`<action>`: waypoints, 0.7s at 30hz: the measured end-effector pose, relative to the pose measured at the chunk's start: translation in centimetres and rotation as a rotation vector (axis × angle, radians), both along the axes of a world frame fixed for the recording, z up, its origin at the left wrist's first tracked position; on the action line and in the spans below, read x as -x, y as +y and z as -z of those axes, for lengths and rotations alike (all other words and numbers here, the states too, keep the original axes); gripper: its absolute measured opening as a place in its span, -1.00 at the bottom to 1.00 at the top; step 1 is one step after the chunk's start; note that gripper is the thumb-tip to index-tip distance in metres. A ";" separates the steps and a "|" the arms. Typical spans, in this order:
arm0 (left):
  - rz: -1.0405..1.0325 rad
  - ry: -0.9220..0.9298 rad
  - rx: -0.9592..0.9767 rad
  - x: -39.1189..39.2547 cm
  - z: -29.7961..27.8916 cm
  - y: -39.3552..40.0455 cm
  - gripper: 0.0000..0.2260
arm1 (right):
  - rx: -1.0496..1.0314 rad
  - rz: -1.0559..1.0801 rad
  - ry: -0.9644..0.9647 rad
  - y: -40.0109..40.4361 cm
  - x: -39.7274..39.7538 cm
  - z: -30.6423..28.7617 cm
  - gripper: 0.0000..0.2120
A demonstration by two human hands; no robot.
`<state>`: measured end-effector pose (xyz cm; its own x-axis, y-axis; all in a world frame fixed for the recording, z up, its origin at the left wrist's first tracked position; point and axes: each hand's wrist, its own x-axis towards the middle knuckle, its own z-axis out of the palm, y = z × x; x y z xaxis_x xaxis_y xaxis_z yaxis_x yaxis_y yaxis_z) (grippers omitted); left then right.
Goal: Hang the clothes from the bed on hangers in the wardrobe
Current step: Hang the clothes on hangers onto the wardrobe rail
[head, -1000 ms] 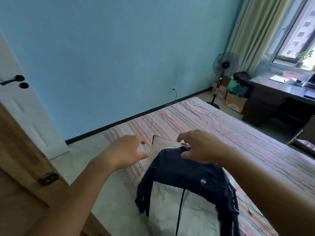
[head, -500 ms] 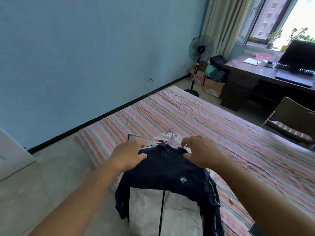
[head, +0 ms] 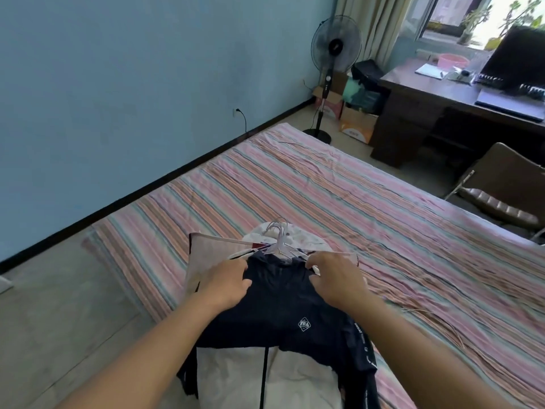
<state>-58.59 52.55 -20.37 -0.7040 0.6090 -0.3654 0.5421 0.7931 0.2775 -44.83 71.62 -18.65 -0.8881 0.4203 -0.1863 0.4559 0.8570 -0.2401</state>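
A navy and white zip jacket (head: 283, 326) lies on top of a pile of clothes at the near corner of the striped bed (head: 339, 202). White hanger hooks (head: 278, 234) stick out past its collar, and paler garments (head: 206, 252) show underneath. My left hand (head: 227, 281) grips the jacket's left shoulder with curled fingers. My right hand (head: 336, 278) grips the right shoulder near the collar. The wardrobe is out of view.
A blue wall runs along the bed's left side. A standing fan (head: 330, 69) and cardboard boxes (head: 354, 125) stand at the far end. A dark desk (head: 442, 101) with a monitor and a brown chair (head: 507, 196) are on the right.
The view has swung right, away from the door, and down over the bed. Both hands have dropped from hovering onto the jacket's shoulders and closed on them.
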 end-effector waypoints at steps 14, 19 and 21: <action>-0.153 -0.129 0.023 8.4 15.4 6.8 -0.59 | 0.223 0.163 -0.107 7.1 3.7 17.2 -0.53; -0.114 -0.073 0.145 9.7 19.4 7.7 -0.58 | 0.188 0.184 -0.121 8.3 6.0 21.1 -0.36; -0.105 0.003 0.176 10.1 20.6 8.0 -0.60 | 0.183 0.190 -0.114 8.7 7.0 22.5 -0.33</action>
